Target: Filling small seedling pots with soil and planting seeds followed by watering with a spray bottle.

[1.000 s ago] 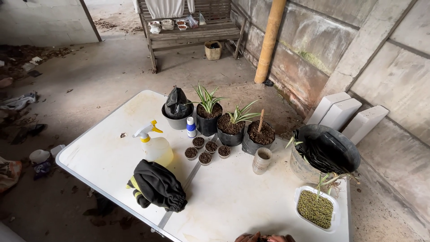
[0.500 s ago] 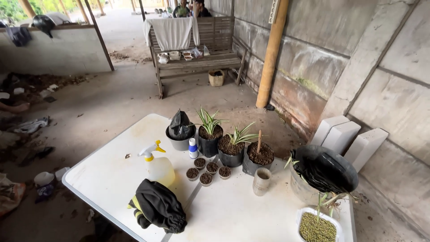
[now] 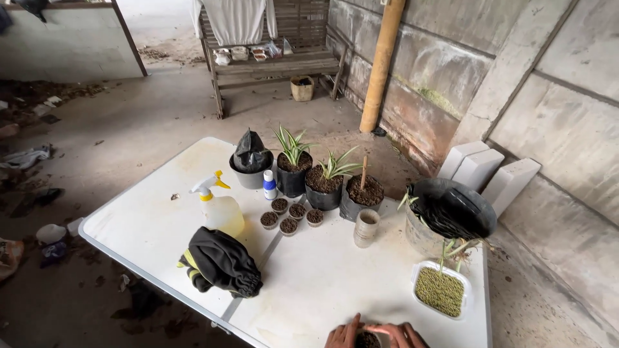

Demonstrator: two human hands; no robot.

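— At the desk's near edge, item one?
— Small round soil-filled pot (image 3: 367, 339), cupped between left hand (image 3: 343, 336) and right hand (image 3: 405, 335), both closed around it.
— Beyond?
— Clear tray of green pellets (image 3: 440, 291); white folding desk (image 3: 322, 283). Potting seems underway; steady handling next.

A small round pot (image 3: 368, 339) of dark soil sits upright at the near edge of the white surface (image 3: 322, 277), cupped between my fingers (image 3: 387, 330).
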